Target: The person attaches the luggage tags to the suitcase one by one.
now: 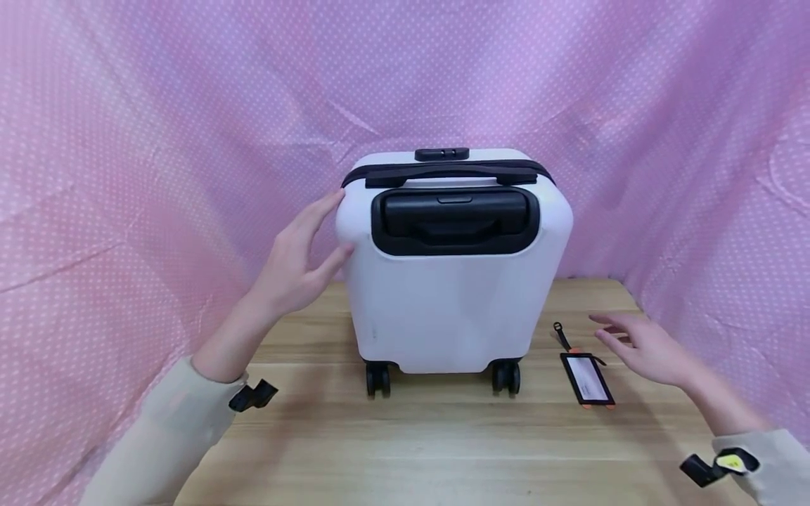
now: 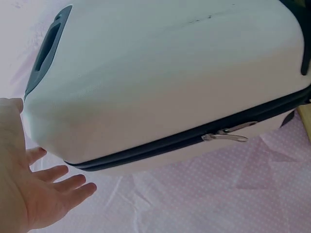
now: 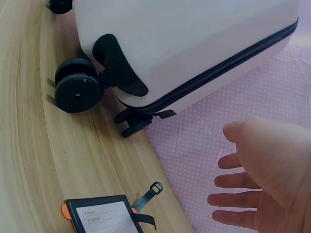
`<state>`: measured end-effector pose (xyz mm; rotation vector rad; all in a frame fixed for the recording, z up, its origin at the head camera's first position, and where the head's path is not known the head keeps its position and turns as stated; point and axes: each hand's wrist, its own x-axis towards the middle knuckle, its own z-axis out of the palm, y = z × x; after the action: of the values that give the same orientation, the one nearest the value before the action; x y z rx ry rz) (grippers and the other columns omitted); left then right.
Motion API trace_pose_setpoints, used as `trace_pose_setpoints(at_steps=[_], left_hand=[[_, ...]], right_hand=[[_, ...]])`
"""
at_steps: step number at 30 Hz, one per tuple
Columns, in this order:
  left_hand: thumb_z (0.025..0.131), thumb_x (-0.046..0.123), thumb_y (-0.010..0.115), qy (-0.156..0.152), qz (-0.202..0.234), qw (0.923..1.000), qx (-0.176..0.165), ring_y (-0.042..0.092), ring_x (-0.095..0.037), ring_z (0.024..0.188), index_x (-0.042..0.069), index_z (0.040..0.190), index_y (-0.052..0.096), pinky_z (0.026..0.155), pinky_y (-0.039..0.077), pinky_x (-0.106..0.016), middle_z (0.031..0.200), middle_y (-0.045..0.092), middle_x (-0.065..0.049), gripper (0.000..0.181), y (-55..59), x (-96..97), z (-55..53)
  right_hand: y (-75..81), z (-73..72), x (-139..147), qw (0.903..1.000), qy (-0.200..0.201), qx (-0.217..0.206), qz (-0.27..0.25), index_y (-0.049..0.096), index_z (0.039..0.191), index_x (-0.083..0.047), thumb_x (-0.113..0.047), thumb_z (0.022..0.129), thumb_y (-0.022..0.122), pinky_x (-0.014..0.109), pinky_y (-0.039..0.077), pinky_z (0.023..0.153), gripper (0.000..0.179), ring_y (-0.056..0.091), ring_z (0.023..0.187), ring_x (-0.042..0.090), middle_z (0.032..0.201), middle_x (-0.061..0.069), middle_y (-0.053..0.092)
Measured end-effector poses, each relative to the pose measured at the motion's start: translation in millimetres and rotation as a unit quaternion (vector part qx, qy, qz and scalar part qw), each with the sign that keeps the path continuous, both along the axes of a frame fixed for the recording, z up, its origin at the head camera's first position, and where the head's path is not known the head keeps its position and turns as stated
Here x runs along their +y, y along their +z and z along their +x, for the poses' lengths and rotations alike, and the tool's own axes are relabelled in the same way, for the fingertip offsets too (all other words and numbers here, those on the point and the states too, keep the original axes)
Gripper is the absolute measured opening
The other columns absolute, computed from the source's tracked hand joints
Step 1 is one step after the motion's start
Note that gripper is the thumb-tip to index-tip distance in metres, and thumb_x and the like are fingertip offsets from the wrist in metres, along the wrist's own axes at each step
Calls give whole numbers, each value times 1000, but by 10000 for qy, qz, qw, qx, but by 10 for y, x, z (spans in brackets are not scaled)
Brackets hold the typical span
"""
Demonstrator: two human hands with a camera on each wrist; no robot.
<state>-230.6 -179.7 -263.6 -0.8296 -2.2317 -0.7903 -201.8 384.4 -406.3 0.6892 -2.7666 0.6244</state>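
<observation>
A white hard-shell suitcase (image 1: 443, 302) stands upright on its black wheels, its retracted pull handle (image 1: 455, 214) facing me. My left hand (image 1: 294, 263) is at the suitcase's upper left corner, fingers spread and fingertips right at the shell. In the left wrist view the zipper pulls (image 2: 226, 135) show on that side. My right hand (image 1: 645, 348) hovers with loosely bent fingers to the right of the suitcase, holding nothing. Nearest to it lies a black luggage tag (image 1: 587, 379) with orange corners, a white name card and a buckled strap (image 1: 562, 337).
The suitcase stands on a light wooden table (image 1: 418, 443). A pink polka-dot cloth (image 1: 253, 84) hangs behind and at both sides. On top of the suitcase are a combination lock (image 1: 441, 154) and a black carry handle (image 1: 449, 171).
</observation>
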Motion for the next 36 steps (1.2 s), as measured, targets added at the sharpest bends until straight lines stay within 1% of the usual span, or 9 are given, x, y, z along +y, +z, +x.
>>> trace_pose_setpoints(at_steps=[4,8,12,16,19,26,29,32,36], left_hand=[[101,30,71,-101,112,9998,120,44,-31,156,13,162,44,130,34,-51,167,47,-10,69,36,55,-44],[102,39,69,-224,254,9990,288,44,-29,156,15,161,47,129,36,-51,167,48,-10,67,84,133,-83],[99,32,73,-398,248,9981,387,44,-28,156,16,160,48,125,40,-54,166,48,-12,68,136,211,-108],[96,24,76,-515,77,9978,400,45,-29,156,15,159,49,121,45,-57,166,48,-13,70,184,246,-126],[96,22,77,-517,-25,9980,369,46,-30,155,16,158,50,119,47,-58,166,47,-12,68,217,256,-138],[99,30,76,-310,-436,9986,34,41,-33,158,22,157,54,119,47,-59,168,45,-11,63,211,289,-135],[98,30,77,-267,-498,9984,-14,41,-34,158,22,156,54,119,46,-60,167,46,-12,63,194,266,-127],[98,28,78,-269,-446,9986,88,42,-35,157,21,155,55,119,46,-61,166,47,-13,62,194,237,-139],[98,26,77,-338,-358,9985,254,41,-36,157,20,155,55,120,44,-61,165,47,-14,61,202,242,-167]], right_hand=[[-74,-39,26,9998,-159,80,-34,75,122,1,-7,104,65,35,65,78,22,68,100,-3,117,18,79],[-163,-81,100,9989,-452,-32,-99,79,114,-4,-8,104,65,28,62,74,17,65,93,-8,110,15,80],[-236,-152,156,9971,-627,-397,-192,79,110,-4,-8,103,66,21,57,73,16,61,89,-14,108,15,81],[-303,-226,156,9942,-750,-763,-134,79,112,-4,-13,104,67,21,57,73,17,63,88,-12,109,15,81],[-371,-270,149,9926,-801,-904,-158,79,114,-2,-15,105,67,22,57,72,20,67,88,-4,108,16,81],[-706,-250,108,9832,-1095,-1408,-384,78,116,1,-15,103,68,23,55,68,23,73,89,12,105,16,81],[-820,-263,57,9823,-1164,-1434,-320,78,113,1,-16,102,69,26,55,69,22,75,89,22,103,17,81],[-855,-323,26,9828,-1136,-1428,-297,78,111,1,-16,101,70,28,56,72,22,77,90,28,101,17,81],[-809,-392,45,9828,-1141,-1441,-173,78,110,2,-16,99,72,32,56,75,22,77,91,28,100,17,81]])
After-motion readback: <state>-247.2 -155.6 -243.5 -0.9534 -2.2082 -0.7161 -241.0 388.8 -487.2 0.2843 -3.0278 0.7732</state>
